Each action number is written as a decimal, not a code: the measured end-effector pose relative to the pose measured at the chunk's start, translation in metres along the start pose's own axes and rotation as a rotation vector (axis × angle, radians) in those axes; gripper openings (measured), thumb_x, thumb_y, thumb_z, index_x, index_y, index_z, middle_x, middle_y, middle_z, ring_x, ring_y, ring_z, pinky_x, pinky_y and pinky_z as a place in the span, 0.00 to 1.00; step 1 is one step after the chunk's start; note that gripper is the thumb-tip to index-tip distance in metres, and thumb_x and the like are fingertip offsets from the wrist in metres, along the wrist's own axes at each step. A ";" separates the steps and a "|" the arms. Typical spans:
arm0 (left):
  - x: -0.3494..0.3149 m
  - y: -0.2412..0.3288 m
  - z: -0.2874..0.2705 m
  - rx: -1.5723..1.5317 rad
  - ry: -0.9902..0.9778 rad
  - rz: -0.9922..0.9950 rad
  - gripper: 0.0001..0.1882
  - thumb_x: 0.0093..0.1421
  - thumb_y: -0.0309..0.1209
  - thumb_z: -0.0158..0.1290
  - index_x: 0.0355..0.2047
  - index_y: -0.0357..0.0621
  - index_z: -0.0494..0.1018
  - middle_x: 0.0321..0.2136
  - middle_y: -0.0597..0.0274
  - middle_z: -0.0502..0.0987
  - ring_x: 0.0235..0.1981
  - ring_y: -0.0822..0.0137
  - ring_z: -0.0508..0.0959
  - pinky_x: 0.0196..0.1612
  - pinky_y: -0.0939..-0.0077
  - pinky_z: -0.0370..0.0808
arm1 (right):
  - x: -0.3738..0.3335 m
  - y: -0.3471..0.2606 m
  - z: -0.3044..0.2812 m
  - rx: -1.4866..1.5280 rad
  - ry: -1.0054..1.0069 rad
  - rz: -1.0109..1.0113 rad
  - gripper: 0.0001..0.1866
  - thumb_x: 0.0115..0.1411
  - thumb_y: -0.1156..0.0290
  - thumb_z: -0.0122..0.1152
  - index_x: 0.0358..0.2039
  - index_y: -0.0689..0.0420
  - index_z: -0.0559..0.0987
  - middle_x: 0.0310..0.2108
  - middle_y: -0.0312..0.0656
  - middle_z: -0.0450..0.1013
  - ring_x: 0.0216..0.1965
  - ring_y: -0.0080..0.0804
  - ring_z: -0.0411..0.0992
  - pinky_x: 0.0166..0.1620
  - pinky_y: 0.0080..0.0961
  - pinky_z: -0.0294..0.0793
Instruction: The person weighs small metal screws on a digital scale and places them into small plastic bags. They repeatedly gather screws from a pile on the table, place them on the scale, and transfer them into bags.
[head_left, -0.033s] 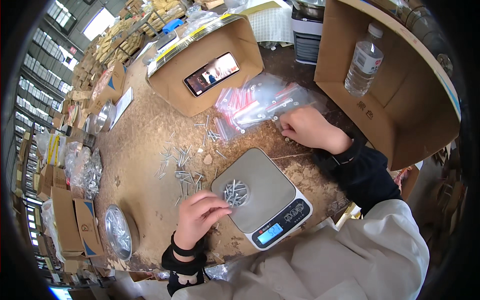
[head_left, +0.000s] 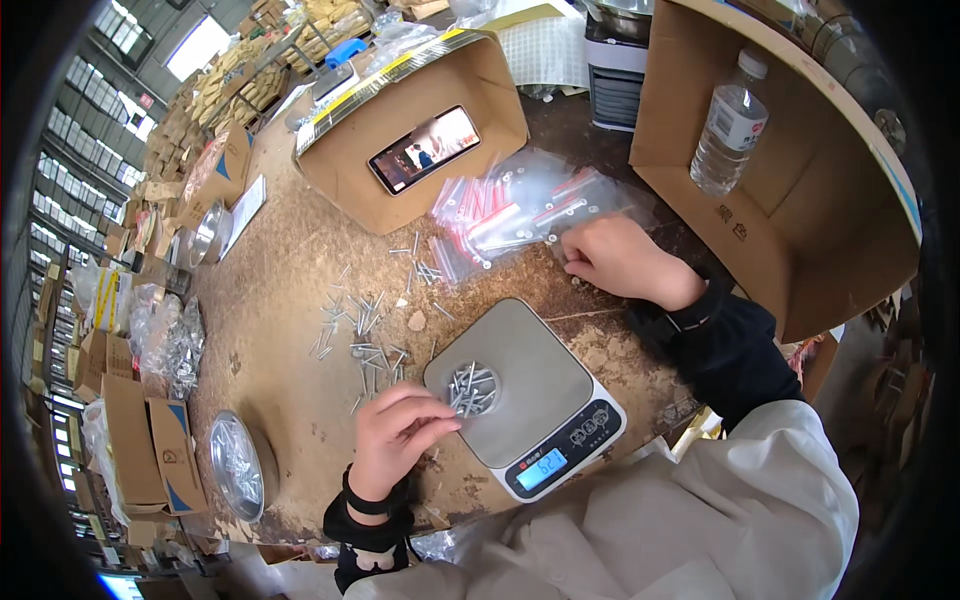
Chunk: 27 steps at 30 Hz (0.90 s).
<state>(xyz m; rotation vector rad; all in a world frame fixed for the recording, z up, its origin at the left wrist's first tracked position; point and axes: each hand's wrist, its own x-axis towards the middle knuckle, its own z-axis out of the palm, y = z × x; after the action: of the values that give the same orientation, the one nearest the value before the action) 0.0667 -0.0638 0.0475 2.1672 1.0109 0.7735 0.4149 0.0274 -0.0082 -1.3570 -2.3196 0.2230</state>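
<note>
A small clear dish point(head_left: 489, 404) filled with silver screws point(head_left: 468, 383) stands on the plate of a white kitchen scale point(head_left: 540, 375) with a lit display. My left hand point(head_left: 395, 430) is at the dish's near left side, thumb and fingers pinched by its rim; what is between the fingertips is too small to make out. Beyond the scale, at the right edge of a pile of clear zip bags point(head_left: 500, 215) with red strips, rests my right hand point(head_left: 625, 260). Its fingers are curled down toward the tabletop, and whatever they hold is hidden. Loose screws point(head_left: 370, 350) lie scattered left of the scale.
A phone point(head_left: 425, 150) leans inside an open cardboard box point(head_left: 330, 165) at the back. Another tipped box point(head_left: 690, 190) at the right holds a water bottle point(head_left: 730, 125). A metal bowl point(head_left: 262, 470) with bagged screws stands at the left table edge, near more cartons point(head_left: 130, 440).
</note>
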 end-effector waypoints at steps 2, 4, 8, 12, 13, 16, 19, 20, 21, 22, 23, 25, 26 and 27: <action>-0.007 -0.001 -0.004 -0.078 0.102 0.003 0.09 0.49 0.23 0.68 0.31 0.39 0.80 0.28 0.62 0.77 0.26 0.73 0.76 0.26 0.79 0.70 | 0.001 -0.002 -0.003 0.037 -0.006 0.004 0.09 0.53 0.69 0.65 0.25 0.58 0.74 0.23 0.46 0.74 0.30 0.50 0.74 0.34 0.43 0.71; -0.015 -0.003 -0.005 -0.175 0.230 0.028 0.08 0.49 0.22 0.67 0.30 0.38 0.80 0.28 0.62 0.76 0.27 0.73 0.74 0.27 0.81 0.69 | -0.002 -0.005 -0.004 0.052 0.000 0.016 0.09 0.53 0.69 0.66 0.25 0.57 0.74 0.23 0.47 0.73 0.30 0.50 0.74 0.34 0.43 0.70; -0.018 -0.025 -0.025 -0.237 0.496 0.027 0.07 0.51 0.22 0.66 0.28 0.38 0.77 0.28 0.64 0.74 0.27 0.74 0.71 0.30 0.85 0.66 | 0.000 -0.008 -0.009 0.043 -0.010 0.059 0.08 0.52 0.70 0.66 0.24 0.58 0.75 0.23 0.48 0.74 0.30 0.51 0.74 0.33 0.43 0.70; -0.018 -0.052 -0.044 -0.208 0.565 -0.136 0.05 0.59 0.24 0.61 0.32 0.38 0.75 0.29 0.67 0.71 0.27 0.78 0.69 0.31 0.86 0.66 | 0.005 -0.012 -0.013 0.113 0.143 0.068 0.07 0.54 0.70 0.65 0.25 0.57 0.76 0.20 0.47 0.73 0.25 0.46 0.73 0.28 0.38 0.70; -0.017 -0.057 -0.046 -0.199 0.577 -0.183 0.05 0.58 0.22 0.61 0.32 0.38 0.76 0.29 0.67 0.71 0.28 0.78 0.69 0.31 0.86 0.65 | 0.010 -0.017 -0.019 0.159 0.204 0.082 0.07 0.55 0.71 0.65 0.26 0.58 0.76 0.20 0.46 0.72 0.22 0.42 0.73 0.27 0.34 0.69; -0.015 -0.069 -0.050 -0.080 0.548 -0.197 0.04 0.57 0.21 0.61 0.31 0.37 0.76 0.28 0.68 0.71 0.27 0.79 0.68 0.31 0.86 0.64 | 0.010 -0.031 -0.028 0.382 0.499 0.040 0.07 0.59 0.73 0.65 0.28 0.61 0.76 0.19 0.35 0.70 0.20 0.19 0.66 0.26 0.18 0.66; -0.014 -0.069 -0.049 -0.012 0.481 -0.177 0.05 0.58 0.21 0.61 0.33 0.37 0.76 0.28 0.70 0.71 0.27 0.80 0.68 0.31 0.86 0.64 | 0.008 -0.040 -0.035 0.428 0.624 -0.085 0.07 0.59 0.75 0.65 0.28 0.62 0.75 0.20 0.35 0.70 0.20 0.19 0.65 0.26 0.17 0.66; -0.014 -0.069 -0.049 0.009 0.455 -0.178 0.04 0.59 0.21 0.60 0.33 0.37 0.76 0.28 0.71 0.71 0.28 0.80 0.68 0.32 0.86 0.64 | 0.005 -0.043 -0.036 0.436 0.602 -0.092 0.07 0.59 0.76 0.64 0.28 0.63 0.74 0.23 0.37 0.72 0.22 0.21 0.67 0.28 0.18 0.67; -0.014 -0.069 -0.049 0.031 0.429 -0.176 0.04 0.60 0.21 0.60 0.34 0.38 0.75 0.29 0.71 0.71 0.28 0.80 0.69 0.32 0.87 0.64 | 0.005 -0.045 -0.035 0.433 0.603 -0.133 0.06 0.59 0.76 0.64 0.29 0.63 0.74 0.24 0.37 0.72 0.23 0.22 0.68 0.28 0.19 0.68; -0.013 -0.069 -0.049 0.039 0.430 -0.184 0.05 0.58 0.21 0.61 0.34 0.38 0.76 0.28 0.70 0.71 0.27 0.80 0.68 0.31 0.86 0.64 | 0.005 -0.047 -0.034 0.429 0.605 -0.175 0.06 0.60 0.77 0.63 0.29 0.63 0.74 0.25 0.38 0.72 0.24 0.23 0.68 0.29 0.19 0.68; -0.014 -0.069 -0.048 0.047 0.431 -0.193 0.05 0.57 0.21 0.62 0.34 0.37 0.77 0.27 0.70 0.71 0.26 0.80 0.68 0.30 0.86 0.64 | 0.004 -0.049 -0.034 0.425 0.606 -0.216 0.05 0.60 0.77 0.62 0.30 0.63 0.74 0.26 0.39 0.72 0.25 0.24 0.69 0.30 0.20 0.68; -0.014 -0.069 -0.045 0.066 0.442 -0.196 0.06 0.56 0.22 0.62 0.34 0.37 0.77 0.26 0.69 0.72 0.25 0.79 0.68 0.29 0.86 0.64 | 0.002 -0.056 -0.038 0.421 0.569 -0.254 0.04 0.60 0.78 0.60 0.30 0.63 0.74 0.30 0.42 0.73 0.29 0.30 0.72 0.35 0.23 0.71; -0.015 -0.068 -0.044 0.077 0.451 -0.193 0.06 0.57 0.23 0.62 0.34 0.37 0.77 0.26 0.69 0.72 0.25 0.79 0.68 0.29 0.86 0.64 | 0.002 -0.059 -0.039 0.435 0.565 -0.280 0.04 0.60 0.78 0.59 0.30 0.63 0.73 0.31 0.43 0.74 0.30 0.31 0.72 0.36 0.23 0.71; -0.013 -0.067 -0.042 0.088 0.461 -0.184 0.05 0.58 0.23 0.61 0.34 0.37 0.77 0.26 0.69 0.72 0.24 0.79 0.68 0.28 0.86 0.65 | 0.002 -0.062 -0.041 0.445 0.565 -0.307 0.04 0.60 0.78 0.59 0.30 0.62 0.73 0.32 0.44 0.75 0.31 0.32 0.73 0.37 0.24 0.72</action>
<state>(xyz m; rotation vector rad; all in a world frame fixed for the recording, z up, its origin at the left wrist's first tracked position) 0.0001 -0.0277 0.0224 1.9706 1.4746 1.1884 0.3841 -0.0055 0.0505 -0.7150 -1.8223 0.2087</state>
